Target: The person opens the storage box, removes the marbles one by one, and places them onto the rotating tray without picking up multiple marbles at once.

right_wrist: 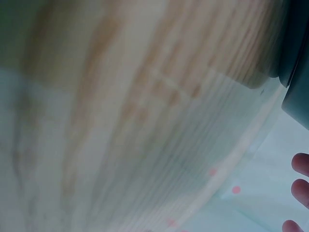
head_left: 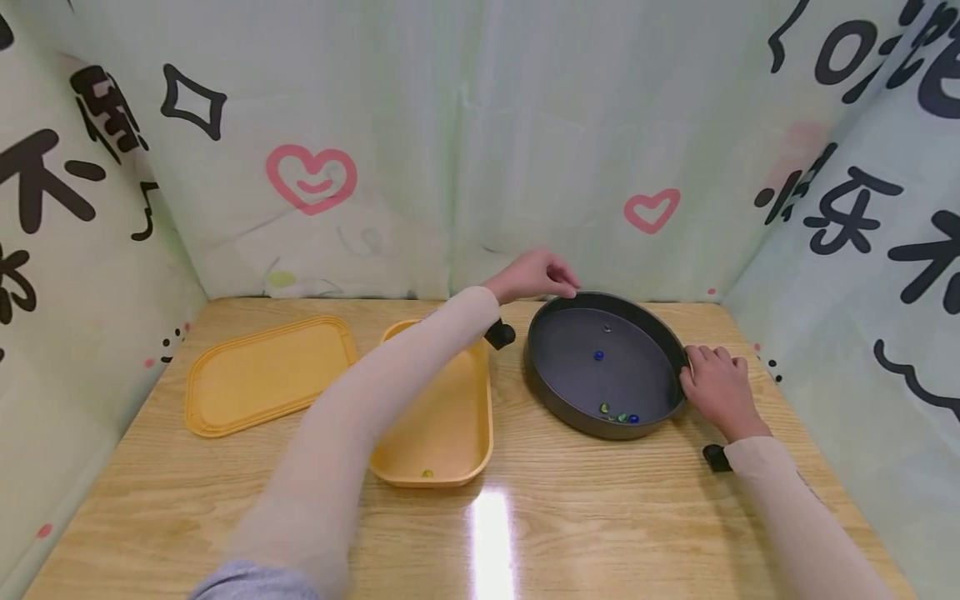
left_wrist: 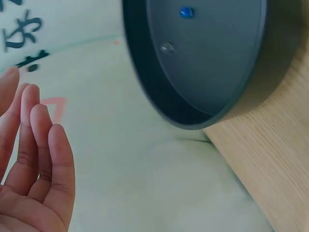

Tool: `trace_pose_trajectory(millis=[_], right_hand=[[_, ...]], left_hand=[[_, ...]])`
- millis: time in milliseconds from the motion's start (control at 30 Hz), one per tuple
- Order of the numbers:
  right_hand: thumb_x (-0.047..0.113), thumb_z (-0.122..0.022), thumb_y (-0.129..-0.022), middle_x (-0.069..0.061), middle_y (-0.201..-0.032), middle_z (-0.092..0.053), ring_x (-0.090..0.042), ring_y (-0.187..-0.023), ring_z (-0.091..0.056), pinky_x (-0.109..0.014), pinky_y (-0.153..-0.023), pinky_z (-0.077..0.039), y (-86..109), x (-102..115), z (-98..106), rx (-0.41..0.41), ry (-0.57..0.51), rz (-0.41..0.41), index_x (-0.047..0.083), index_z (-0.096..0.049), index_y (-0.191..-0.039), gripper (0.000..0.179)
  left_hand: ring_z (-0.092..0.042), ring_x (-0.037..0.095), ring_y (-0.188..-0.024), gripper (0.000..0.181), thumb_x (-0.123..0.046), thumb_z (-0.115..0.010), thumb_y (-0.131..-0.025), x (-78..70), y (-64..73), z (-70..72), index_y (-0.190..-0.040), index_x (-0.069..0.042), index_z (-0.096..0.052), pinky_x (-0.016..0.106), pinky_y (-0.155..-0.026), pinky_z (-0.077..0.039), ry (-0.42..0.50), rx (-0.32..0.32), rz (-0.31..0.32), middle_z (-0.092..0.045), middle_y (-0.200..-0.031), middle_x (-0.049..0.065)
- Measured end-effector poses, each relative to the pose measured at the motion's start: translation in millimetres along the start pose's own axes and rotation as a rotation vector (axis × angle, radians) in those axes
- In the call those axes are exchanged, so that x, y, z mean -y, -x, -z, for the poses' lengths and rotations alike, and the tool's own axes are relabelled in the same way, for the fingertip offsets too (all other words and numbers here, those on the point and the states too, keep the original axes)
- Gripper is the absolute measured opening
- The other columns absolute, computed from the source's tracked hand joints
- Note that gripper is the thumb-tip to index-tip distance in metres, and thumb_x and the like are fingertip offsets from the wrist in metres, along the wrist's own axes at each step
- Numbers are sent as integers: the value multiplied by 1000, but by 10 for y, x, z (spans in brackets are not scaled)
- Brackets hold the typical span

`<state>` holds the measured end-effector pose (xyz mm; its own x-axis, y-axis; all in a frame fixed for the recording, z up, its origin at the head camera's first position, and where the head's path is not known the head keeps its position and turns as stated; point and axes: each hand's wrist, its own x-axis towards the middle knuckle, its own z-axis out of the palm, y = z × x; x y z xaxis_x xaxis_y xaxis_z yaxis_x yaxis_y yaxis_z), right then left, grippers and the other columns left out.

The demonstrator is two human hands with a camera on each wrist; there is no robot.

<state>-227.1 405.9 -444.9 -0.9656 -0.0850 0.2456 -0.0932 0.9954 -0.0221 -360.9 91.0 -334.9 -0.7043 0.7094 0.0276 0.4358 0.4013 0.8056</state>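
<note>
A round dark-grey pan (head_left: 585,421) is on the right half of the table. My right hand (head_left: 718,390) grips its right side, and a few of its fingertips (right_wrist: 300,164) show at the edge of the right wrist view. Over the pan's far left rim is my left hand (head_left: 534,277), fingers loosely extended and pointing down, with nothing visible between them. Inside the pan, a blue marble (head_left: 599,355) and a clear marble (head_left: 607,328) lie apart from several green and blue marbles, including a blue one (head_left: 633,419), along the near wall.
Left of the pan stands a yellow plastic box (head_left: 457,417), partly covered by my left forearm, with a yellow-green marble (head_left: 427,473) at its near end. A yellow lid (head_left: 270,375) lies farther left on the wooden table (head_left: 600,517). Printed curtains (head_left: 405,167) enclose the back and sides.
</note>
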Motion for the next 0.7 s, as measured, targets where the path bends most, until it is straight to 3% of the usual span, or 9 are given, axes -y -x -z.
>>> trace_pose_trajectory(millis=[133,233,467,600,700], right_hand=[[14,-45,-93,-28,-111,-56,-43,-98,-45,-57,-76,-32,-13,-10,-7,-3,0,-2,-7,-50,-117,33],[14,-45,-93,-28,-111,-56,-44,-100,-45,-58,-77,-32,-30,-17,-15,2,0,-5,-7,-51,-118,33],[15,-44,-94,-29,-114,-55,-45,-103,-44,-60,-78,-32,-43,-23,-4,13,-9,-19,-7,-50,-119,34],[16,-44,-94,-30,-115,-54,-46,-104,-44,-62,-79,-32,-34,-38,15,13,-1,-29,-7,-49,-120,35],[16,-43,-94,-30,-116,-54,-46,-104,-44,-63,-79,-32,-27,-53,32,20,9,-33,-7,-49,-121,36]], left_hand=[[-65,15,-91,24,-15,-67,-86,-11,296,132,-108,-5,-70,23,-83,-52,97,-44,-17,-71,-103,12],[-64,17,-90,25,-16,-68,-86,-38,556,215,-109,-6,-70,21,-79,-51,159,-117,-42,-70,-104,11],[-63,15,-92,25,-19,-66,-88,-87,1150,365,-111,-10,-69,26,-84,-52,208,-358,-116,-69,-105,8],[-64,11,-93,25,-15,-61,-91,-47,1431,419,-113,-4,-68,28,-87,-51,274,-503,-165,-69,-108,11],[-64,10,-90,25,-10,-58,-92,6,1622,448,-113,2,-66,25,-87,-51,347,-622,-199,-70,-100,6]])
